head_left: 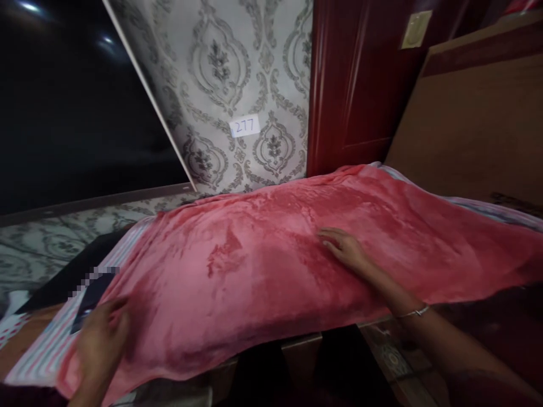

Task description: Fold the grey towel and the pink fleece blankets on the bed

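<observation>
Blanket: coral-pink plush blanket (pixel 263 277), spread wide across the raised surface in front of the person; the near edge hangs down in a loose curve. Darker, brushed patches mark the pile, and small folds gather along the far edge.
Right hand: right hand (pixel 345 249) lies on the blanket, right of its middle, fingers extended and together, grasping nothing that I can see.
Right wrist: a thin silver-coloured bracelet (pixel 418 312) encircles it.
Left hand: left hand (pixel 102 339) is at the left end of the blanket, fingers bent; blur prevents me from telling whether they grip the fabric.
Beside left hand: a dark, flat object (pixel 91 297), partly pixelated, sits on the striped cloth (pixel 42 362).
Under-layer: the striped cloth projects from beneath the blanket on the left, and shows again along the far right edge.
Wall: damask-patterned wallpaper (pixel 263 56) bears a white paper label (pixel 245 125) handwritten "277".
Far left: a large black television screen (pixel 80 102) stands before the wallpaper.
Far right: a glossy dark-red wood panel (pixel 352 85) carries a beige switch plate (pixel 416 29); a brown board (pixel 483 124) stands in front of it.
Below: patterned floor tile (pixel 392 359) shows under the blanket's near edge.
</observation>
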Demonstrator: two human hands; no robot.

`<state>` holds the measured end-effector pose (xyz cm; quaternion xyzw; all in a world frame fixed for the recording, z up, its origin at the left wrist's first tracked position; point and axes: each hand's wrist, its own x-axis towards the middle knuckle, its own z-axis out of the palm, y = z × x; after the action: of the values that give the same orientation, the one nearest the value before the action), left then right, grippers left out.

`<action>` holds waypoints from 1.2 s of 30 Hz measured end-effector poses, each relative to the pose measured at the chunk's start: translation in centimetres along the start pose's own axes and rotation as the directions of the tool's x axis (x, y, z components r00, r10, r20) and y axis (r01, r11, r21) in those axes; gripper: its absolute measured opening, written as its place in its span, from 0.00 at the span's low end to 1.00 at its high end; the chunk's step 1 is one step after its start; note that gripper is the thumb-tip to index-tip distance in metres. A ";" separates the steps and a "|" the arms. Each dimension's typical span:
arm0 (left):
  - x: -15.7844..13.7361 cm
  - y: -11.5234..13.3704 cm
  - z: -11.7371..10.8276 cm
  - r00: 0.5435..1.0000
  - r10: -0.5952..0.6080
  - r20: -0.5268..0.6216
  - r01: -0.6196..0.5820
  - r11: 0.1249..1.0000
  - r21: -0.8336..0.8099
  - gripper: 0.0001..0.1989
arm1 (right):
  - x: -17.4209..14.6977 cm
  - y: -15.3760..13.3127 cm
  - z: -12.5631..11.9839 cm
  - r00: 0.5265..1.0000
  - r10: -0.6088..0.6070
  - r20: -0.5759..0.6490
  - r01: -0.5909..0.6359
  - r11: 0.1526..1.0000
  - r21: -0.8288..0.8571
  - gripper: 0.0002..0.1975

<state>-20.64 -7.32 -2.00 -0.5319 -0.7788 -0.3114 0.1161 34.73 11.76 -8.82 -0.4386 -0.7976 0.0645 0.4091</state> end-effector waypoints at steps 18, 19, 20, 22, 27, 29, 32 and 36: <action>14.1 12.4 18.4 0.918 0.312 0.246 -0.182 0.879 -0.440 0.08 | 12.8 -0.4 10.1 0.987 0.129 0.100 -0.132 0.991 0.031 0.09; 13.8 12.1 18.8 0.916 0.324 0.235 -0.196 0.875 -0.442 0.08 | 12.9 -0.2 10.7 0.986 0.128 0.104 -0.132 0.991 0.035 0.08; 13.6 11.8 19.0 0.914 0.337 0.226 -0.212 0.872 -0.441 0.07 | 12.8 -0.1 11.2 0.986 0.129 0.110 -0.134 0.990 0.040 0.07; 13.2 11.4 19.3 0.906 0.365 0.216 -0.245 0.867 -0.435 0.07 | 12.4 0.2 12.0 0.984 0.131 0.122 -0.138 0.989 0.048 0.07; 13.4 11.3 20.0 0.876 0.422 0.231 -0.310 0.862 -0.400 0.02 | 11.6 0.7 12.8 0.984 0.131 0.121 -0.133 0.991 0.010 0.08; 13.6 11.6 20.2 0.872 0.431 0.234 -0.325 0.865 -0.384 0.03 | 11.6 0.7 12.9 0.989 0.107 0.107 -0.104 0.994 -0.030 0.08; 13.7 12.0 20.3 0.873 0.434 0.223 -0.339 0.868 -0.363 0.06 | 11.7 0.6 13.0 0.990 0.099 0.098 -0.089 0.991 -0.103 0.09; 13.5 12.3 20.0 0.890 0.417 0.186 -0.337 0.875 -0.348 0.07 | 11.8 0.4 12.8 0.985 0.131 0.112 -0.114 0.982 -0.154 0.09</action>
<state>-12.08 18.00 -6.19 -0.7214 -0.6095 -0.3287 -0.0101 22.58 24.18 -10.40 -0.5110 -0.7951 0.0574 0.3216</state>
